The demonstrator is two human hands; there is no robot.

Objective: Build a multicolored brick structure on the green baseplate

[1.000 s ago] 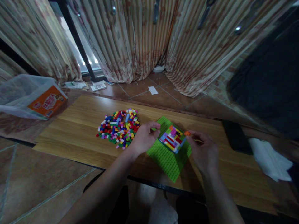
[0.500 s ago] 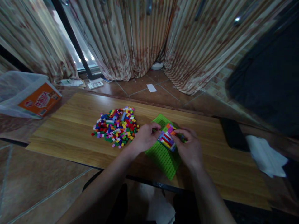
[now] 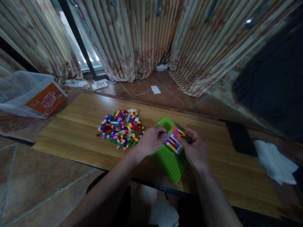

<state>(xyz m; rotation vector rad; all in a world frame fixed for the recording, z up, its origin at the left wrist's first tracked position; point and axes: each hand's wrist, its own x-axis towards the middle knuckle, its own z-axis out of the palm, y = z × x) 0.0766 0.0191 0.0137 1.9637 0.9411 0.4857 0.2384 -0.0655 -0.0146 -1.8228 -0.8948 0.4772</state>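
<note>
A green studded baseplate [image 3: 170,162] lies at an angle on the wooden table. On it is a block of toy bricks [image 3: 174,142] in red, white, yellow, purple and orange. At its left side is my left hand [image 3: 151,141], thumb and forefinger curled together; whatever they pinch is too small to make out. My right hand [image 3: 196,148] is closed around the right side of the build, its thumb on the bricks and its fingers bent over the far edge. Part of the build is hidden behind this hand. Left of the baseplate is a heap of loose bricks [image 3: 121,127].
The wooden table [image 3: 78,126] runs across the view. A clear plastic tub [image 3: 21,94] with an orange label stands at the far left. Toward the right end are a black flat object [image 3: 241,138] and white paper [image 3: 276,160]. Curtains [image 3: 151,41] hang behind.
The view has shifted slightly, so the scene sits a little further right. My right thumb has moved off the orange brick area and lower onto the build. My left hand stays at the build's left side.
</note>
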